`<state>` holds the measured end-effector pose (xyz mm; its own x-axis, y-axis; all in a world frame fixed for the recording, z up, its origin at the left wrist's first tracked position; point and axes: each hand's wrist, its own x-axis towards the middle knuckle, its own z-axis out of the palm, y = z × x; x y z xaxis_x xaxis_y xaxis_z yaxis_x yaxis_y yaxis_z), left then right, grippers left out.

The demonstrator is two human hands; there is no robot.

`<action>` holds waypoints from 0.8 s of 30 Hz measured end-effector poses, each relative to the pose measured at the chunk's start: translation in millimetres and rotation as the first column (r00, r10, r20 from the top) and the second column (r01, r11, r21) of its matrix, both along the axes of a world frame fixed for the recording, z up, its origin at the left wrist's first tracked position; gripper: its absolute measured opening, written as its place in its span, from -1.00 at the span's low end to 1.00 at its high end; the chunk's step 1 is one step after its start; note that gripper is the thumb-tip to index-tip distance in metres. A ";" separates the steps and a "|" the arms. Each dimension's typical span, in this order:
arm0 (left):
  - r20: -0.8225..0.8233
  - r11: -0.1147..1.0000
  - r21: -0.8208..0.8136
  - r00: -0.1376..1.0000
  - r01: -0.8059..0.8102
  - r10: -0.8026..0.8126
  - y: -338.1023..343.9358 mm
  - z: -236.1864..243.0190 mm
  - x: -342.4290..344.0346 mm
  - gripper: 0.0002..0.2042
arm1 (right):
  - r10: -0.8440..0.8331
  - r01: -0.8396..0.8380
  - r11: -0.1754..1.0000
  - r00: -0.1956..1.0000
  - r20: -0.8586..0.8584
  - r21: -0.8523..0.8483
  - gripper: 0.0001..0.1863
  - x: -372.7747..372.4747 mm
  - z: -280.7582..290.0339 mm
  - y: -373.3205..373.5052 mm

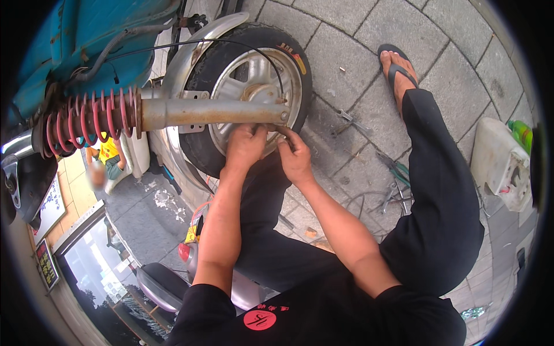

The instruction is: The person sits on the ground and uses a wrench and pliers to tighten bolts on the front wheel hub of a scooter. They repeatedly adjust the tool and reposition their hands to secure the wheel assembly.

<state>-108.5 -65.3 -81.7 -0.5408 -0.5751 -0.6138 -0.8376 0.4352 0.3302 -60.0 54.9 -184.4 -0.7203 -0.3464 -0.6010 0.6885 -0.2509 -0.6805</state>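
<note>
A front wheel (pixel 262 72) with a black tyre and silver spokes stands under a rusty grey fork leg (pixel 213 112), which has a red coil spring (pixel 86 124) at its upper end. My left hand (pixel 245 147) is closed just below the fork leg's lower end, its fingertips against the wheel hub area. Beside it, my right hand (pixel 295 157) is closed too, thumb and fingers pinched close to the axle end. Whatever the fingers hold there is mostly hidden by the hands and the fork. A black cable (pixel 231 41) arches over the tyre down to the hub.
Wrenches (pixel 349 121), green-handled pliers (pixel 398 170) and more metal tools (pixel 398 199) lie on the grey paving. A whitish plastic container (pixel 497 164) and a green bottle (pixel 521 136) are at the right. Blue bodywork (pixel 63 46) fills the upper left; another person (pixel 107 158) sits beyond the spring.
</note>
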 end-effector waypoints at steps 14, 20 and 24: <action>0.074 0.996 0.057 0.995 0.068 -0.072 -4.5 11.6 -6.8 -0.70 | 0.121 -0.121 0.993 0.993 0.018 -0.002 -0.77 -2.5 20.8 5.2; 0.064 0.987 -0.014 0.985 0.160 -0.159 -3.5 6.1 0.1 -0.68 | 0.173 -0.055 0.949 0.914 0.366 -0.311 -0.75 -8.4 23.4 -15.0; 0.055 0.986 -0.002 0.984 0.167 -0.167 -5.8 6.8 1.2 -0.68 | 0.140 0.063 0.905 0.890 0.434 -0.420 -0.76 -14.8 21.6 -17.5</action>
<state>-107.3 -71.2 -74.9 -0.5953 -0.4838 -0.6415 -0.7697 0.5725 0.2824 -74.8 37.3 -162.9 -0.3911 -0.6555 -0.6461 0.9044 -0.4038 -0.1379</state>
